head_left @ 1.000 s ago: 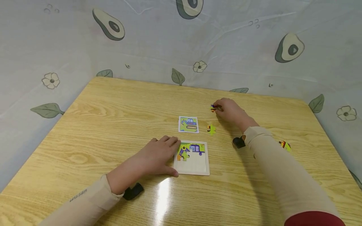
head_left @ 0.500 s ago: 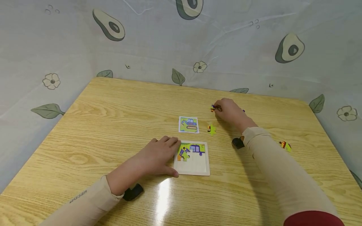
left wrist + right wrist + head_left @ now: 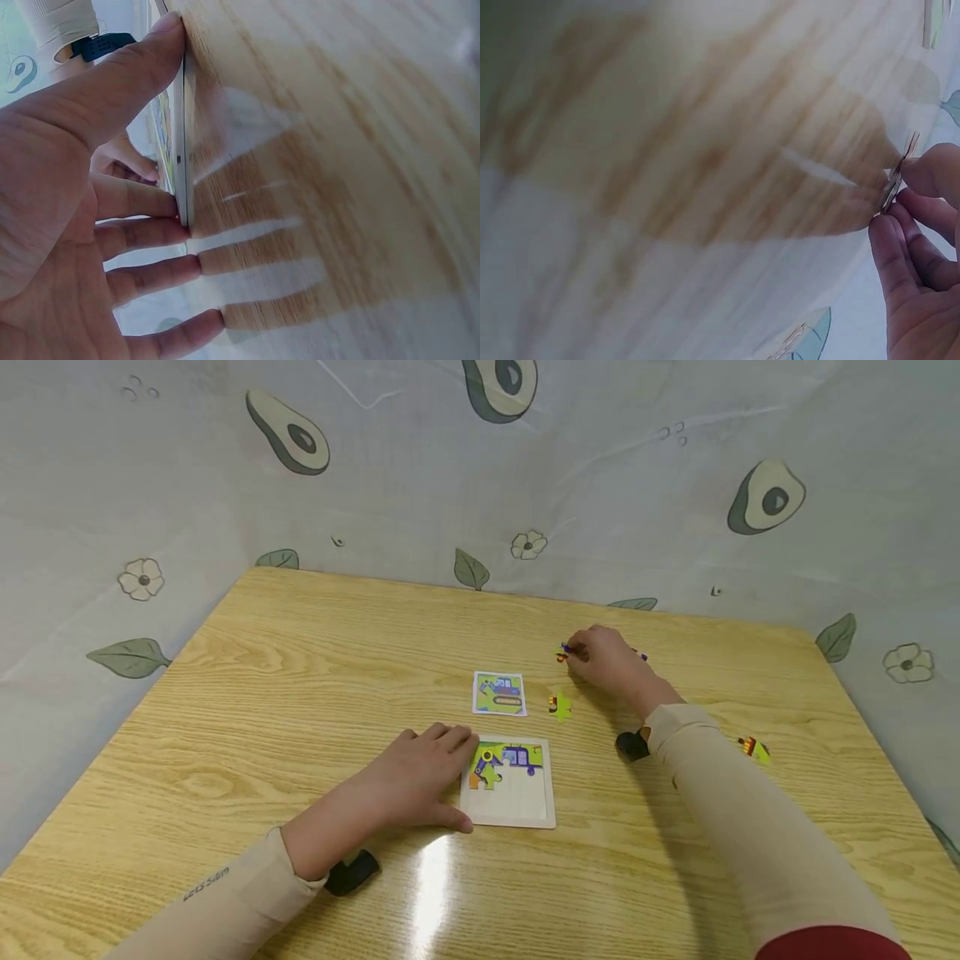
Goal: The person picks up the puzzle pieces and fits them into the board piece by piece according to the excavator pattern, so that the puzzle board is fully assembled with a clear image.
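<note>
A cloth [image 3: 600, 485] printed with avocados hangs beyond the fingers, behind the bench [image 3: 337, 627]. The left sleeve [image 3: 225, 902] bears writing: "Lets", then an unclear word. The left hand [image 3: 416, 777] has its fingers spread, resting along the side of the tray [image 3: 517, 814] and covering part of that edge. The right hand [image 3: 609, 658] pinches a thin piece [image 3: 891, 189] between thumb and fingers, mostly hiding it from the head view. A card [image 3: 500, 693] lies just beyond the left fingers; a green piece [image 3: 560, 705] lies nearer than the right fingers.
</note>
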A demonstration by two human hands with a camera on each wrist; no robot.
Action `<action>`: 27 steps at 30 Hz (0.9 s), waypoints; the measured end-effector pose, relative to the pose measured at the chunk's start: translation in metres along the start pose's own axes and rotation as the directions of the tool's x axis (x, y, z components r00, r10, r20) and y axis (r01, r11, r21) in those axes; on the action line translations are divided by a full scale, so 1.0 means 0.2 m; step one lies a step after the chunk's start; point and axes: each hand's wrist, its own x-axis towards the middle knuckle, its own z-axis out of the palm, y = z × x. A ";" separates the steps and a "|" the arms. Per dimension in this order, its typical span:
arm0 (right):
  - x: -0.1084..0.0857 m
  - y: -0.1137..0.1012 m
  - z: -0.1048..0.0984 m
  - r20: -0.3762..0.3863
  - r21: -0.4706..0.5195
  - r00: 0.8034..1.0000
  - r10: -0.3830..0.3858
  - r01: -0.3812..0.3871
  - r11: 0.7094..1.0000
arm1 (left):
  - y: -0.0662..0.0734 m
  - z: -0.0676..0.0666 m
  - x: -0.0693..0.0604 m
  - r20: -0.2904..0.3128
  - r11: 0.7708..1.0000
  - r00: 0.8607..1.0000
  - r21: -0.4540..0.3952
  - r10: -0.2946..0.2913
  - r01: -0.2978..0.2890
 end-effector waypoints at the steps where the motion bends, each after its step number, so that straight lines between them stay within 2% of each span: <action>1: 0.00 0.00 0.00 0.001 0.006 1.000 0.001 -0.001 1.000 | 0.00 0.00 0.00 0.000 1.000 1.000 0.000 0.001 -0.001; 9: -0.03 -0.03 -0.03 -0.045 0.031 0.998 -0.051 0.052 0.998 | 0.00 0.00 0.00 0.003 1.000 1.000 0.000 -0.001 0.001; 19: -0.12 -0.17 -0.05 -0.050 0.001 0.991 -0.127 0.127 0.992 | -0.01 0.00 0.00 0.007 1.000 1.000 0.005 -0.002 0.002; 24: -0.21 -0.24 -0.02 -0.045 -0.037 0.977 -0.210 0.209 0.977 | -0.01 0.00 0.00 0.003 1.000 1.000 -0.003 0.001 -0.001; 27: -0.26 -0.28 0.00 -0.053 -0.058 0.958 -0.282 0.279 0.959 | -0.01 0.00 0.00 0.003 1.000 1.000 -0.004 0.001 -0.001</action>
